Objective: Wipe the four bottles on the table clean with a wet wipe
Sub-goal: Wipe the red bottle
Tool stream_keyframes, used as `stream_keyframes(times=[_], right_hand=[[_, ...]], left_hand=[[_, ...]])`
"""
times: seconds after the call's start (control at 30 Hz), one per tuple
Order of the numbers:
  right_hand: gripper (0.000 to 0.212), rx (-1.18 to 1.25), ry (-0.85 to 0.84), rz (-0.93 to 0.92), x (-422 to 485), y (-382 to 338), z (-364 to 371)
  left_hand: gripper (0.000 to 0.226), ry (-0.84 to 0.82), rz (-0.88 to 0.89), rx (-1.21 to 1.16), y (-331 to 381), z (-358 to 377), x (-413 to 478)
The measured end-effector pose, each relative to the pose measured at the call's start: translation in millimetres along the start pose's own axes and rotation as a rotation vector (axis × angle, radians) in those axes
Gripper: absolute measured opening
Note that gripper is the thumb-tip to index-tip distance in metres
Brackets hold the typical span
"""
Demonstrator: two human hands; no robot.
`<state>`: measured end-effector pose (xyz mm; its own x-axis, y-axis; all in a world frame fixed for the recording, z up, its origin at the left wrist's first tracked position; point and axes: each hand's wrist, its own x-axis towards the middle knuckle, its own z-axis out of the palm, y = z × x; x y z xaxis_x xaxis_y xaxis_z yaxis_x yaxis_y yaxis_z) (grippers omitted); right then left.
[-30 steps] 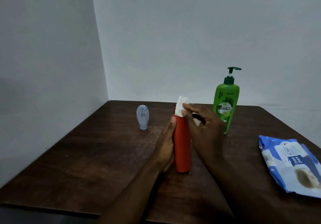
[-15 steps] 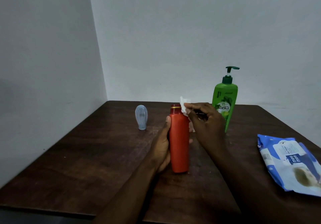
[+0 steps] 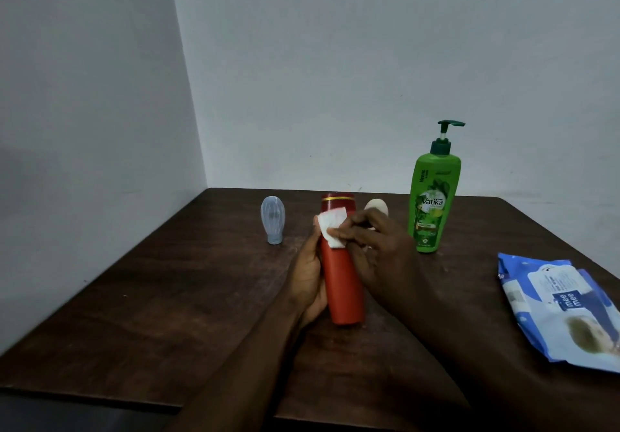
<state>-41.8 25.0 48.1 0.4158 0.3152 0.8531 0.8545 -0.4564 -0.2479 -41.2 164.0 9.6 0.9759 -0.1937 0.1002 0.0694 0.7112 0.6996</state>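
A red bottle stands upright on the dark wooden table, near its middle. My left hand grips the bottle from its left side. My right hand pinches a small white wet wipe and presses it against the bottle's upper front, just below the gold-ringed cap. A pale blue bottle stands cap-down at the back left. A whitish bottle is mostly hidden behind my right hand. The green pump bottle stands at the back right.
A blue and white wet-wipe pack lies flat near the table's right edge. Grey walls meet in a corner behind the table. The table's front edge runs along the bottom left of the view.
The wipe was at the bottle's cap; my right hand has brought it down onto the upper front of the red bottle. The left hand keeps its hold.
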Motion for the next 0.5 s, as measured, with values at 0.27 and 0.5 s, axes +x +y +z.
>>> stream_keyframes(times=[0.27, 0.5], right_hand=[[0.027, 0.002, -0.26, -0.112, -57.1, -3.8, -13.9], [0.029, 0.088, -0.304, -0.116, -70.9, 5.9, -12.3]], left_hand=[[0.068, -0.084, 0.023, 0.055, 5.2, -3.2, 2.8], [0.072, -0.136, 0.018, 0.033, 5.6, -3.9, 2.0]])
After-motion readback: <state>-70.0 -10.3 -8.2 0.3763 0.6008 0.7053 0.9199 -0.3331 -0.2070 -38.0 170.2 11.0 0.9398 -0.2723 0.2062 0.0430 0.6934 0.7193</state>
